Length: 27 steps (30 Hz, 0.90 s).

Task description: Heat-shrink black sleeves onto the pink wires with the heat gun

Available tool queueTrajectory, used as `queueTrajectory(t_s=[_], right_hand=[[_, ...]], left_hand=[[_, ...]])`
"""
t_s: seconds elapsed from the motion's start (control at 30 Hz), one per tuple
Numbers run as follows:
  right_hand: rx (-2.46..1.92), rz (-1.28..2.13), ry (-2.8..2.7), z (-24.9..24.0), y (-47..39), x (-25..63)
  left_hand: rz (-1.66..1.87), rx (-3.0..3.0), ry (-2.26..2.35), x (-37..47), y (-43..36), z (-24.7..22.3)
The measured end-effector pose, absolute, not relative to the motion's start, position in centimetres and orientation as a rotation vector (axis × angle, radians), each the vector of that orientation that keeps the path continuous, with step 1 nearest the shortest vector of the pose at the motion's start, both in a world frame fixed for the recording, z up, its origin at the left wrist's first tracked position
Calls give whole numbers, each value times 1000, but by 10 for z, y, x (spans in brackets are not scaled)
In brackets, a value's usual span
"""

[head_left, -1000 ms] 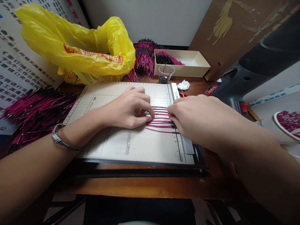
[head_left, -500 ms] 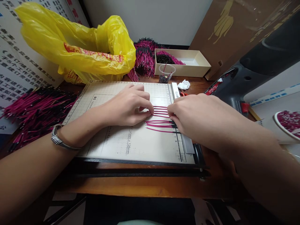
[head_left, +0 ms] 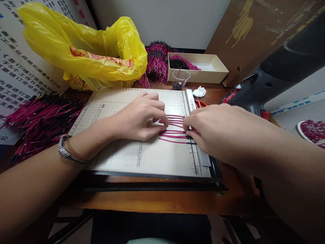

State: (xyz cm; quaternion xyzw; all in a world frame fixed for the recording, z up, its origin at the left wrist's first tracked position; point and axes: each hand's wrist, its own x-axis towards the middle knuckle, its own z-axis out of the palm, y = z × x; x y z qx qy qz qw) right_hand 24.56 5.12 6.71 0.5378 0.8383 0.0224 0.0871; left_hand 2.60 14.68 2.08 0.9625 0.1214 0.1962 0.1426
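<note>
1. Head view: pinching narrowly with left hand (head_left: pixel 143 117), near left ends of magenta wires (head_left: pixel 175 131); cannot tell if gripping any.
2. With right hand (head_left: pixel 215 125) curled narrowly by black ends (head_left: pixel 191 143); cannot tell if holding any.
3. Showing wires laid side by side between both hands, on gridded board (head_left: pixel 162 156) atop desk (head_left: pixel 152 201).
4. Beyond, seeing clear cup (head_left: pixel 179 85) before beige box (head_left: pixel 203 77).
</note>
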Motion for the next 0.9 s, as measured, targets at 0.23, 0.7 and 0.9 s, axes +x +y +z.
queueTrajectory(t_s=[0.23,0.7,0.9], right_hand=[[1611,83,2398,66,55,246],[1662,12,2215,73,61,240],[1637,45,2234,72,60,236]], left_hand=[[569,2754,303,26,146,18],[575,2762,316,28,145,17],[556,2805,330,28,143,18]])
